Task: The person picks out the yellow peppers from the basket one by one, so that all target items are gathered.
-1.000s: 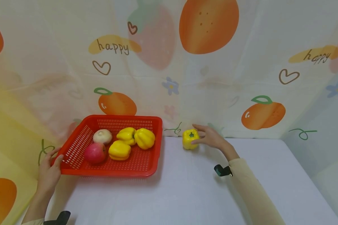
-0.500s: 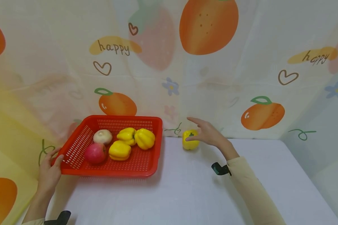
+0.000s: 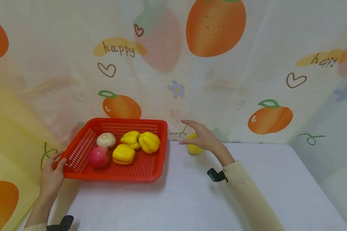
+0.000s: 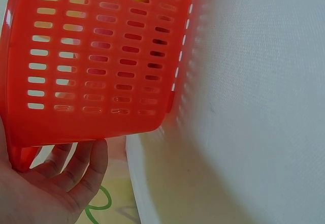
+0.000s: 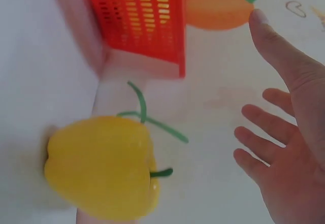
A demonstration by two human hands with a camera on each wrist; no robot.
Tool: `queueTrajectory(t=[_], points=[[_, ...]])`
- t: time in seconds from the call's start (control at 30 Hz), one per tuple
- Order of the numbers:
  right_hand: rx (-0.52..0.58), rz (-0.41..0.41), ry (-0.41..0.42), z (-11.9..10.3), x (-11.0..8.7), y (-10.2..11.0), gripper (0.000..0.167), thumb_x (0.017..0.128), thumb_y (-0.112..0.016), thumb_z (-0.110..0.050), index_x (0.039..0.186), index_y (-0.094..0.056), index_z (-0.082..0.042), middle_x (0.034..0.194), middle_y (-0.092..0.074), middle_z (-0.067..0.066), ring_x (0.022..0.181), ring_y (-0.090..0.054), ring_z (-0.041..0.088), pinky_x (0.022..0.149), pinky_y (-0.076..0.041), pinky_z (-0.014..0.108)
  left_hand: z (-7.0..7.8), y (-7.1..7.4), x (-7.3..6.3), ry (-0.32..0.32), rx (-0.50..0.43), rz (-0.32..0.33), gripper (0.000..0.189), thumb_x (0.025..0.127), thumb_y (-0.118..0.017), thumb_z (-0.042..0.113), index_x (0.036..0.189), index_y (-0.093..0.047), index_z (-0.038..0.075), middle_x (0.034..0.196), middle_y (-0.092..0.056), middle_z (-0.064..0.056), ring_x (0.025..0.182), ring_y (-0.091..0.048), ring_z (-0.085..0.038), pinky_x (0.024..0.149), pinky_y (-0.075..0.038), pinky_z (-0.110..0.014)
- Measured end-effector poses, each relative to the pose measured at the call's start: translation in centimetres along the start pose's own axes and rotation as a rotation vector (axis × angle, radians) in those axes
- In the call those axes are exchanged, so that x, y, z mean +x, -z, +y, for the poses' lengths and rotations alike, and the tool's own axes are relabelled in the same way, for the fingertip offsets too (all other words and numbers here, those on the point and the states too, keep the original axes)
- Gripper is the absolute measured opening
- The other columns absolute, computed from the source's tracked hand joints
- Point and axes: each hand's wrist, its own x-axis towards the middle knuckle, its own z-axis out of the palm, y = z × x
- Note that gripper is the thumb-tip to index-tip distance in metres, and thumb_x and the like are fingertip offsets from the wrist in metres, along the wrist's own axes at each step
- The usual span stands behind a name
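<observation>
My left hand (image 3: 52,176) grips the left end of a red plastic basket (image 3: 115,177), thumb over the rim and fingers beneath it. Inside lie three yellow bell peppers (image 3: 123,154), a pinkish-red apple-like fruit (image 3: 98,158) and a whitish round bulb (image 3: 106,140). Another yellow bell pepper (image 3: 194,149) stands on the table, right of the basket. In the head view my right hand (image 3: 203,137) partly covers that pepper, thumb and fingers spread apart and holding nothing. The right wrist view shows the pepper (image 5: 101,168) upright, with a gap between it and the hand.
A white cloth covers the table (image 3: 185,199). Right behind the basket rises a fabric backdrop (image 3: 219,86) printed with oranges, hearts and the word "happy". Dark camera mounts (image 3: 216,175) sit at both wrists.
My right hand has come off the standing pepper, risen a little and moved left toward the basket. The pepper stays in place. My left hand keeps its grip on the basket.
</observation>
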Motion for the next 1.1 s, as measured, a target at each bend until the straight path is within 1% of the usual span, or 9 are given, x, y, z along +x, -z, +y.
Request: queueTrajectory(t=[0.13, 0.2, 0.33, 0.43, 0.6, 0.73, 0.87, 1.03, 1.1], points=[[0.025, 0.013, 0.013, -1.0, 1.0, -1.1, 0.085, 0.080, -0.081, -0.039, 0.148, -0.042, -0.008, 0.152, -0.041, 0.005, 0.141, -0.035, 0.025, 0.112, -0.031, 0.046, 0.1, 0.2, 0.0, 0.011, -0.003, -0.006, 0.053, 0.106, -0.037, 0.026, 0.152, -0.027, 0.002, 0.135, -0.039, -0.033, 0.074, -0.048, 0.012, 0.061, -0.048, -0.011], [0.027, -0.001, 0.022, -1.5, 1.6, -1.7, 0.085, 0.080, -0.080, -0.039, 0.148, -0.042, -0.008, 0.152, -0.041, 0.004, 0.141, -0.035, 0.024, 0.112, -0.032, 0.046, 0.2, 0.2, 0.0, 0.021, -0.005, -0.008, 0.054, 0.106, -0.036, 0.027, 0.153, -0.027, 0.003, 0.136, -0.039, -0.033, 0.074, -0.048, 0.012, 0.061, -0.048, -0.011], [0.012, -0.072, 0.018, -2.4, 2.7, -2.8, 0.085, 0.080, -0.081, -0.038, 0.149, -0.041, -0.009, 0.152, -0.041, 0.004, 0.140, -0.037, 0.024, 0.110, -0.036, 0.045, 0.2, 0.3, -0.1, 0.029, 0.001, -0.009, 0.054, 0.106, -0.037, 0.028, 0.153, -0.026, 0.003, 0.139, -0.037, -0.033, 0.075, -0.046, 0.013, 0.062, -0.046, -0.009], [-0.026, -0.123, 0.011, -3.2, 3.5, -3.6, 0.085, 0.080, -0.081, -0.037, 0.149, -0.040, -0.008, 0.150, -0.043, 0.006, 0.138, -0.039, 0.024, 0.110, -0.036, 0.043, 0.1, 0.3, -0.1, 0.020, 0.008, -0.010, 0.054, 0.106, -0.037, 0.027, 0.153, -0.027, 0.002, 0.140, -0.037, -0.033, 0.077, -0.045, 0.013, 0.062, -0.046, -0.008], [-0.086, -0.171, 0.009, -4.4, 4.8, -5.0, 0.085, 0.081, -0.080, -0.038, 0.149, -0.040, -0.007, 0.149, -0.045, 0.008, 0.137, -0.041, 0.025, 0.110, -0.036, 0.041, 0.0, 0.1, 0.0, 0.000, 0.006, -0.007, 0.054, 0.106, -0.037, 0.028, 0.152, -0.028, 0.001, 0.139, -0.037, -0.034, 0.076, -0.045, 0.014, 0.062, -0.046, -0.008], [-0.096, -0.215, -0.028, -5.6, 5.7, -6.6, 0.091, 0.080, -0.079, -0.043, 0.153, -0.034, -0.011, 0.152, -0.041, 0.006, 0.137, -0.041, 0.022, 0.109, -0.038, 0.039, 0.0, -0.1, -0.1, 0.001, 0.004, 0.002, 0.054, 0.106, -0.038, 0.027, 0.151, -0.028, 0.000, 0.137, -0.038, -0.032, 0.074, -0.046, 0.013, 0.061, -0.047, -0.010], [-0.185, -0.220, -0.058, -6.3, 6.4, -7.9, 0.097, 0.079, -0.080, -0.045, 0.155, -0.029, -0.012, 0.153, -0.040, 0.005, 0.138, -0.039, 0.021, 0.110, -0.036, 0.036, 0.1, -0.3, -0.2, -0.001, -0.001, 0.002, 0.054, 0.106, -0.037, 0.027, 0.151, -0.028, -0.001, 0.137, -0.038, -0.031, 0.074, -0.047, 0.012, 0.061, -0.048, -0.010], [-0.317, -0.209, -0.104, -6.2, 7.4, -9.1, 0.096, 0.078, -0.081, -0.045, 0.153, -0.032, -0.009, 0.151, -0.042, 0.008, 0.141, -0.035, 0.024, 0.113, -0.031, 0.038, 0.2, -0.1, -0.1, -0.011, 0.011, 0.001, 0.053, 0.106, -0.037, 0.027, 0.150, -0.029, -0.001, 0.138, -0.038, -0.032, 0.075, -0.045, 0.013, 0.061, -0.047, -0.009], [-0.361, -0.216, -0.128, -6.1, 7.8, -9.6, 0.095, 0.078, -0.080, -0.045, 0.152, -0.034, -0.009, 0.151, -0.042, 0.008, 0.142, -0.034, 0.025, 0.115, -0.026, 0.038, 0.2, 0.1, -0.1, -0.009, 0.015, 0.006, 0.053, 0.106, -0.037, 0.027, 0.150, -0.029, -0.001, 0.138, -0.038, -0.033, 0.075, -0.045, 0.014, 0.061, -0.046, -0.009]])
